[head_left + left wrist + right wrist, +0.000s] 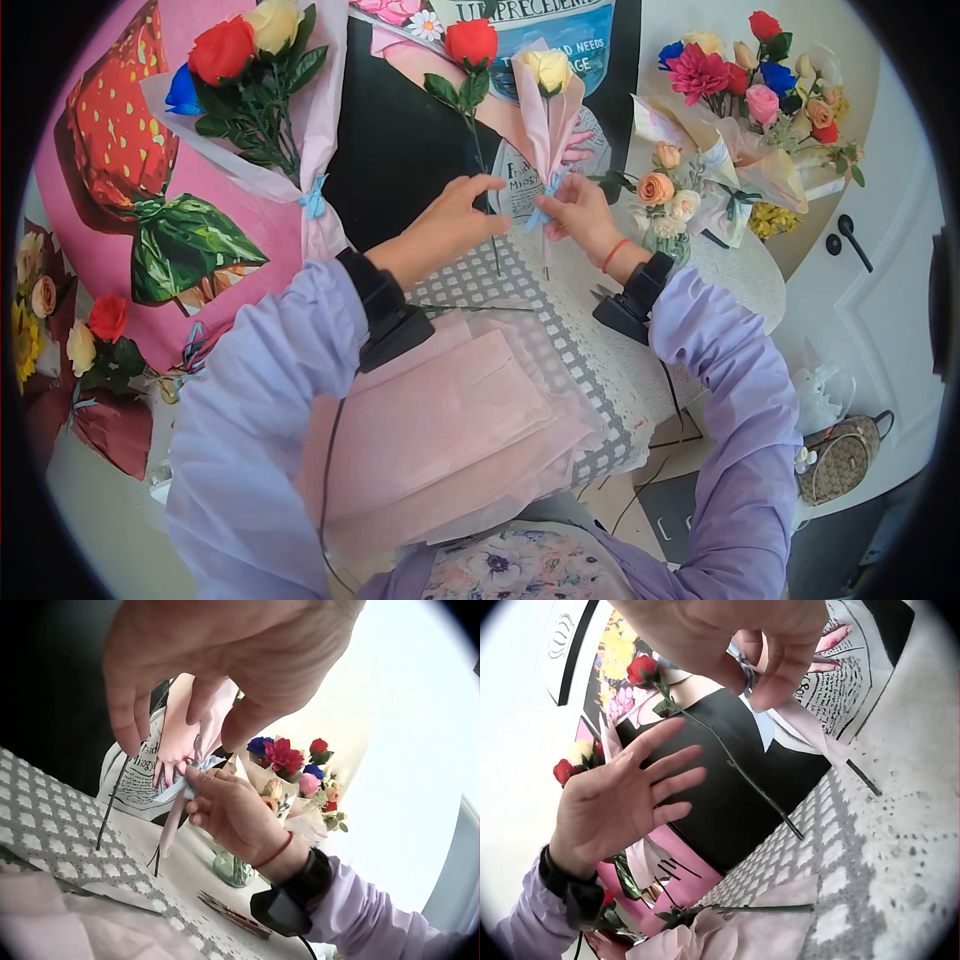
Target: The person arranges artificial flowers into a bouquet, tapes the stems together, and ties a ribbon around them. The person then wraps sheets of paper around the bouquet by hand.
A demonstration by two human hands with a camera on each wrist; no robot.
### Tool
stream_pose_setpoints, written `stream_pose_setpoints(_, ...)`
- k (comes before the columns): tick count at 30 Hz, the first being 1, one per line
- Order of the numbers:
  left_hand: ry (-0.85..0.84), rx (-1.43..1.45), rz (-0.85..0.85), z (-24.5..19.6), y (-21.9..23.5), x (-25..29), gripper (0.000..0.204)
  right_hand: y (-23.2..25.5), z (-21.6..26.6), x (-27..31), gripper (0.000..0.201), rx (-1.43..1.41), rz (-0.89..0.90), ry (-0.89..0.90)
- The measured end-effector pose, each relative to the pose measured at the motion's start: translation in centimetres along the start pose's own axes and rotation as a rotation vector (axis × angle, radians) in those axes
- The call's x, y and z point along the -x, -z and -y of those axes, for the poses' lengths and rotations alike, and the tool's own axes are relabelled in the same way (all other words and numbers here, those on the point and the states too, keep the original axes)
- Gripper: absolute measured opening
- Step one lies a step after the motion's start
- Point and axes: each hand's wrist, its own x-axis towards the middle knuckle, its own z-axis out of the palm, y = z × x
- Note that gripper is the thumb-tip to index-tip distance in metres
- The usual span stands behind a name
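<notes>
A single cream rose stands upright in pink wrapping paper. Light blue ribbon is tied round the paper's narrow lower part. My right hand pinches the ribbon between thumb and fingers, and the stem's bare end pokes out below. To the left, a red rose with a long stem leans against a black picture, its lower end on the patterned cloth. My left hand is near that stem. In the right wrist view the left hand has its fingers spread, holding nothing.
Pink paper sheets lie on the grey and white cloth in front of me. A larger wrapped bouquet stands at left, and another bouquet at back right. Peach roses fill a glass vase. Pliers lie near my right wrist.
</notes>
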Motion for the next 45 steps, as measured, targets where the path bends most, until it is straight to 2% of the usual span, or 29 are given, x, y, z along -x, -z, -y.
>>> stream_pose_setpoints(4, -0.044, -0.020, -0.071, 1.1, -0.4, -2.8, 0.054, 0.2, 0.2, 0.4, 0.026, 0.037, 0.026, -0.009)
stream_pose_setpoints(6, 0.000, 0.194, -0.012, 1.1, -0.5, -3.4, 0.057, 0.5, -0.1, 0.2, 0.025, 0.055, 0.017, -0.003)
stream_pose_setpoints(8, -0.001, 0.215, -0.015, 1.4, -0.6, -3.9, 0.057, 0.8, -0.7, -0.1, 0.022, 0.009, 0.072, 0.031)
stream_pose_setpoints(11, -0.017, 0.223, -0.041, 1.4, -0.2, -3.9, 0.054, 0.5, -0.7, -0.2, 0.019, 0.029, -0.006, 0.089)
stream_pose_setpoints(17, -0.061, 0.253, -0.106, 0.4, 0.0, -2.0, 0.050, -0.5, -1.1, -2.7, 0.022, 0.150, -0.044, 0.183)
stream_pose_setpoints(21, -0.039, 0.286, -0.154, -0.3, -0.2, 0.4, 0.048, -1.0, -1.8, -3.2, 0.023, 0.163, -0.022, 0.166)
stream_pose_setpoints(27, -0.056, 0.264, -0.118, -1.7, 0.1, 3.6, 0.048, -0.8, -1.4, -2.6, 0.031, 0.179, -0.016, 0.162)
stream_pose_setpoints(29, -0.049, 0.270, -0.101, -1.5, 0.4, 4.2, 0.047, -0.8, -1.2, -2.6, 0.031, 0.272, -0.065, 0.170)
stream_pose_setpoints(36, -0.037, 0.288, -0.055, -1.6, 0.4, 5.9, 0.046, -0.8, -1.5, -2.5, 0.037, 0.225, -0.076, 0.154)
stream_pose_setpoints(38, -0.080, 0.292, -0.047, -1.6, 0.5, 6.2, 0.046, -0.7, -2.6, -3.2, 0.043, 0.263, -0.193, 0.252)
stream_pose_setpoints(39, -0.117, 0.295, -0.036, -1.4, 0.4, 6.5, 0.046, -0.5, -2.8, -3.2, 0.043, 0.261, -0.183, 0.242)
stream_pose_setpoints(41, -0.094, 0.275, -0.026, -1.6, 0.5, 7.1, 0.047, -0.3, -3.2, -2.7, 0.040, 0.380, -0.441, 0.615)
stream_pose_setpoints(42, -0.092, 0.249, -0.012, -1.8, 0.7, 7.3, 0.047, -0.4, -2.8, -2.1, 0.040, 0.372, -0.417, 0.598)
stream_pose_setpoints(44, -0.053, 0.232, -0.004, -2.1, 0.8, 7.8, 0.048, -0.3, -0.5, -0.3, 0.028, 0.012, -0.150, 0.607)
stream_pose_setpoints(45, -0.094, 0.242, 0.005, -2.2, 0.7, 8.0, 0.048, -0.5, 1.5, 1.3, 0.028, 0.005, -0.128, 0.581)
